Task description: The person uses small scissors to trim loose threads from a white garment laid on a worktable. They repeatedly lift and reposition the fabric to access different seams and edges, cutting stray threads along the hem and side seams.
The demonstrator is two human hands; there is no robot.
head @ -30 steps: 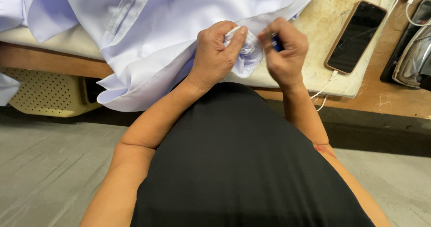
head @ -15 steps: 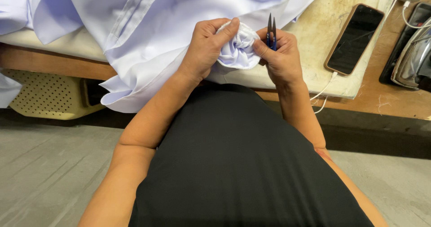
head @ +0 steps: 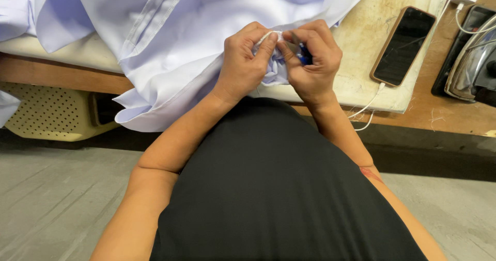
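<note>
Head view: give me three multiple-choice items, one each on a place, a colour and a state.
1. Where does the black slab-shaped phone lie?
A. on the worn cream board, right of the hands
B. on the grey floor
C. in the beige perforated crate

2. What colour is the bunched cloth garment?
A. red
B. pale lilac-white
C. dark green

3. What is the left hand doing?
A. hanging free
B. resting on the phone
C. pinching the garment

Answers: 1 A, it lies on the board; 2 B, pale folds; 3 C, fingers grip cloth.
</note>
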